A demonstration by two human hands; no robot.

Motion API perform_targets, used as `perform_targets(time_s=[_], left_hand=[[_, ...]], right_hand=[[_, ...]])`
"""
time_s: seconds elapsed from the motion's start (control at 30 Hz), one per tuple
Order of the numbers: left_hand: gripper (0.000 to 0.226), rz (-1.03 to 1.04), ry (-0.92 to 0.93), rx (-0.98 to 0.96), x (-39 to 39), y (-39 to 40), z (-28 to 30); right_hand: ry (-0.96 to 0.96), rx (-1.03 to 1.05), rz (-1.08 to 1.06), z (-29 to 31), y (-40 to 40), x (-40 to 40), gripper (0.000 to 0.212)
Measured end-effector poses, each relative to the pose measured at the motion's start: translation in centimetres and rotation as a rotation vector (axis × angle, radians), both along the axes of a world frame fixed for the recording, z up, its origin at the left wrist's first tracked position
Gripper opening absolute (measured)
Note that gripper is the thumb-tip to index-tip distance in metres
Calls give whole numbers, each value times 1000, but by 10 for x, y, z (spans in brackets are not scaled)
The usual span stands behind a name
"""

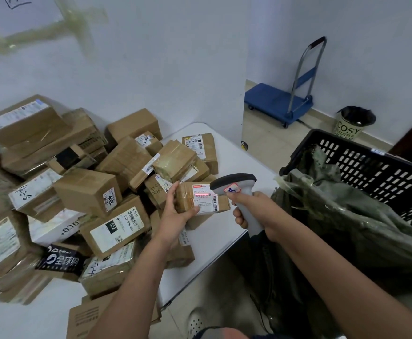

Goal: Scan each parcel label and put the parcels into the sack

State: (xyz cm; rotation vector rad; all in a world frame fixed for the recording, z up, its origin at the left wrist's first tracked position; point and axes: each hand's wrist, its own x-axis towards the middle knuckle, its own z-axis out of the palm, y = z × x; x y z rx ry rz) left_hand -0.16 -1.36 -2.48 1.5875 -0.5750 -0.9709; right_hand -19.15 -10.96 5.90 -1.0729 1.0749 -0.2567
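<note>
Crowding white table [227,152] by pale wall: boxes; left grip [175,211] round parcel [187,199], right grip [251,211] round scanner [236,189].

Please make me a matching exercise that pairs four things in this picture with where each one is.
Things:
1. scanner
2. parcel
3. sack
4. trolley

Places:
A. on the floor by the far wall
B. in the right hand
C. draped in the black basket
D. in the left hand, red scan line on its label

Pairs: 1-B, 2-D, 3-C, 4-A
</note>
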Motion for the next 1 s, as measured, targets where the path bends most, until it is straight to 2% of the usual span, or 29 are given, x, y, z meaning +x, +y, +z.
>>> perform_targets(time_s=[0.3,0.4,0.5,0.6,0.77,0.9,1.0], left_hand=[[88,-11,-2,3,-3,-2,-1],[90,-40,30,2,-4,-3,-7],[86,-114,34,55,-15,-6,-10],[84,-250,14,156,-41,-13,-14],[76,-485,90,451,-105,-34,-44],[80,-486,234,675,-165,-50,-98],[83,-473,357,753,-210,-65,-140]], right_hand=[[-13,5,-14,-3,1,-1,27],[-20,-7,-104,-12,-2,-9,25],[22,-25,-282,-31,-10,-29,28],[85,-3,-507,-59,-19,-64,28],[252,138,-762,-118,-18,-137,36],[327,258,-887,-159,-2,-193,38],[381,279,-906,-181,8,-228,37]])
